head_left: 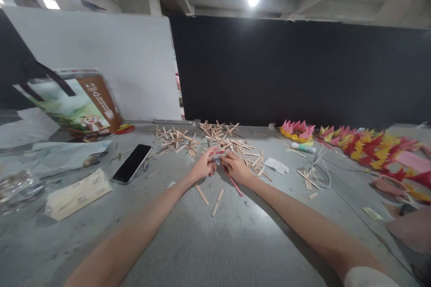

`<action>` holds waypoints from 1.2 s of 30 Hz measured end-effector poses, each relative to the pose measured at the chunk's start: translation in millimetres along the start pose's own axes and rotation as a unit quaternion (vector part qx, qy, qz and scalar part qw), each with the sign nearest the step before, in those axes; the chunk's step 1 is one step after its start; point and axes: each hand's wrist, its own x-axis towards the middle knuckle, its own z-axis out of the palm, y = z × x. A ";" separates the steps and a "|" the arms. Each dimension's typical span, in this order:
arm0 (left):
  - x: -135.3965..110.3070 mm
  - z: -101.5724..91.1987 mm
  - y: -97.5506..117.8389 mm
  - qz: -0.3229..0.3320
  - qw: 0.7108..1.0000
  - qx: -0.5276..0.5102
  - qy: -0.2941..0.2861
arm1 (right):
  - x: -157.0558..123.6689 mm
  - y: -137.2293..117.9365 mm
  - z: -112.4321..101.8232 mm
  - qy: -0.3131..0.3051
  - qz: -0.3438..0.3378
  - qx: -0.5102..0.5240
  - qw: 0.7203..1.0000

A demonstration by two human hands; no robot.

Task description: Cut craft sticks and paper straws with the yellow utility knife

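My left hand is closed, its fingers curled around something small and partly hidden, with a reddish strip showing at the fingertips. My right hand pinches close beside it, almost touching. A thin pink stick-like piece runs from under the right fingers down toward me, perhaps pencil-like. Just below the hands lie two flat wooden craft sticks, a left stick and a right stick. Behind the hands spreads a heap of wooden craft sticks, several of them joined in crossed shapes.
At left are a black phone, a pale flat packet, red-yellow scissors and a printed bag. To the right are a glue stick, a white cable, pink-yellow felt crowns and a tape roll.
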 end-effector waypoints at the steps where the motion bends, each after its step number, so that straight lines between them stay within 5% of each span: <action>1: 0.4 -0.2 -0.8 -0.002 1.000 0.001 -0.001 | -0.2 0.2 0.3 -0.001 0.002 0.001 1.000; 36: 0.4 0.2 1.2 -0.009 1.000 -0.022 -0.006 | 1.0 -4.8 -5.2 -0.022 0.006 0.000 1.000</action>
